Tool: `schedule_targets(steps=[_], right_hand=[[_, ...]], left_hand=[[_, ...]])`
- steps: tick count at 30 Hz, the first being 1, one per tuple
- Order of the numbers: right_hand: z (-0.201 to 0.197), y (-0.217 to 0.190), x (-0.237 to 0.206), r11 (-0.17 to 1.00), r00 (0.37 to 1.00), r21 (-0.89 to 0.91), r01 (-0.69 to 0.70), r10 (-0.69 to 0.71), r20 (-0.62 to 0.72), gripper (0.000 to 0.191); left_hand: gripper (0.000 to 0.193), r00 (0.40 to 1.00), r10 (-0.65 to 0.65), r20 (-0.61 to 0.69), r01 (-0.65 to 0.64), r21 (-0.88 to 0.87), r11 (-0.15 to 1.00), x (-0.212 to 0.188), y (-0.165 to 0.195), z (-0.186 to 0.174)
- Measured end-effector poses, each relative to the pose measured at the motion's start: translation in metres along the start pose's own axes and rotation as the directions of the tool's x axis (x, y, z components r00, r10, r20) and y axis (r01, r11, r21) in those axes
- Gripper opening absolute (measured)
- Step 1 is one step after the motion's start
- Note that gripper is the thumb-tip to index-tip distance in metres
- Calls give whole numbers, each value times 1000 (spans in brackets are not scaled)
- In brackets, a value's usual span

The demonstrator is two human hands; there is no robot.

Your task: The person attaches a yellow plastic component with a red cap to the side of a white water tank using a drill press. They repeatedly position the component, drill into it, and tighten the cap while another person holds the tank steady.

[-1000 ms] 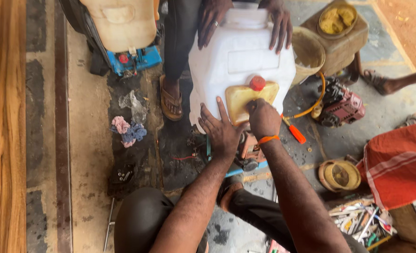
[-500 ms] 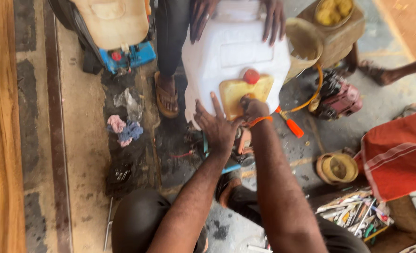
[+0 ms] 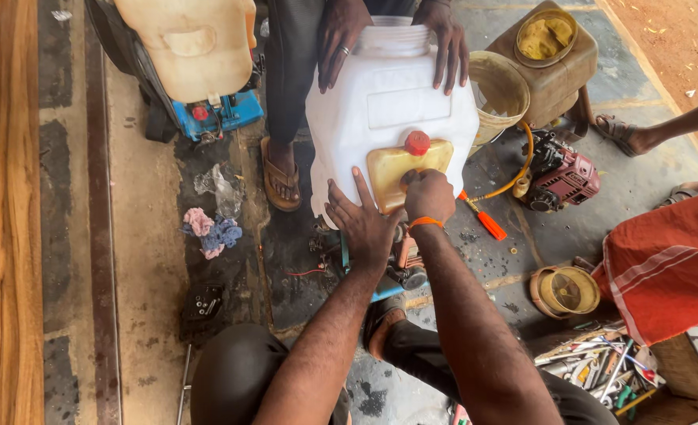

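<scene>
Since a second ago both hands barely shifted. Left hand (image 3: pixel 364 224) flat, fingers spread, pressing white tank's (image 3: pixel 388 118) lower front. Right hand (image 3: pixel 427 195) closed in fist on yellow tank (image 3: pixel 400 164) below red cap (image 3: pixel 417 142); whatever it grips is hidden.

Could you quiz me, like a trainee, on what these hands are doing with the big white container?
1. True or false: the left hand lies flat on the white tank.
2. Which colour is the cap above the right hand? A blue, B red, C green.
3. How many hands of another person rest on the tank's top?

Key: 1 true; 2 B; 3 two, with the second hand on the far corner.
</scene>
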State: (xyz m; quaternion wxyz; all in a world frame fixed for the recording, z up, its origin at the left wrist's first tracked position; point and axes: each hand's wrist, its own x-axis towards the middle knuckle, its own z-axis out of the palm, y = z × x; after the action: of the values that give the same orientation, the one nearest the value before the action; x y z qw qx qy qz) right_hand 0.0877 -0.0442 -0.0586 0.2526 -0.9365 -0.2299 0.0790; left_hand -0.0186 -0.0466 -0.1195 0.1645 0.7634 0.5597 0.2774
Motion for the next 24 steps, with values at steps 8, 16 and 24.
schedule_targets(steps=[8, 16, 24], right_hand=[[25, 41, 21, 904, 929, -213, 370, -361, 82, 37], [16, 31, 29, 544, 750, -548, 636, -601, 274, 16], [25, 27, 61, 857, 762, 50, 512, -481, 433, 16]], left_hand=[[121, 999, 41, -22, -41, 9, 999, -2, -4, 0], [126, 1000, 10, -13, -10, 18, 1000, 1, -1, 0], [126, 1000, 3, -7, -3, 39, 999, 5, -6, 16]])
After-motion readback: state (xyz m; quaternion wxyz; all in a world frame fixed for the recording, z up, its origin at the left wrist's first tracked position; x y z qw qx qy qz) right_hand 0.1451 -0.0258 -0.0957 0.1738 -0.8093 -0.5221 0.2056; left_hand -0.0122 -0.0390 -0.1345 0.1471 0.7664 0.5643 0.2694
